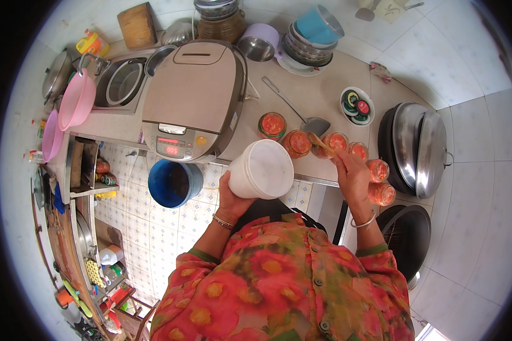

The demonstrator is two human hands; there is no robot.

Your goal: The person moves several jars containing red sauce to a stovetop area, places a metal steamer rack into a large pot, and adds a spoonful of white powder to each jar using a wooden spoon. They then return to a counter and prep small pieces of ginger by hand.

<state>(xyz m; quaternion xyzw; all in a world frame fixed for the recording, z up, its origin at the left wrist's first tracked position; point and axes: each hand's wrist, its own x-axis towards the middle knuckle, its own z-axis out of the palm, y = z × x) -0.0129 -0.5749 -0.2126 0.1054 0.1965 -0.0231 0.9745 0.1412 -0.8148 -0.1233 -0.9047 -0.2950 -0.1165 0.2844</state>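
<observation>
My left hand [234,197] grips a white plastic tub [262,169] from below and the side, its mouth tipped towards me. The tub holds whitish content or is bare inside; I cannot tell which. In my right hand [352,177] is a wooden spoon [321,144], its bowl end over the open glass jars. Several jars of chopped red sauce stand in a curved row, among them a left jar [272,125], a middle jar [297,143] and a right jar [382,194]. A white bowl [357,106] beyond them contains several jar lids.
A metal spatula [315,126] lies behind the jars. A large rice cooker [192,91] stands left, beside the sink [138,98]. Stacked lidded pans [418,149] and a dark wok [405,247] are on the right. A blue bucket [195,184] stands on the floor.
</observation>
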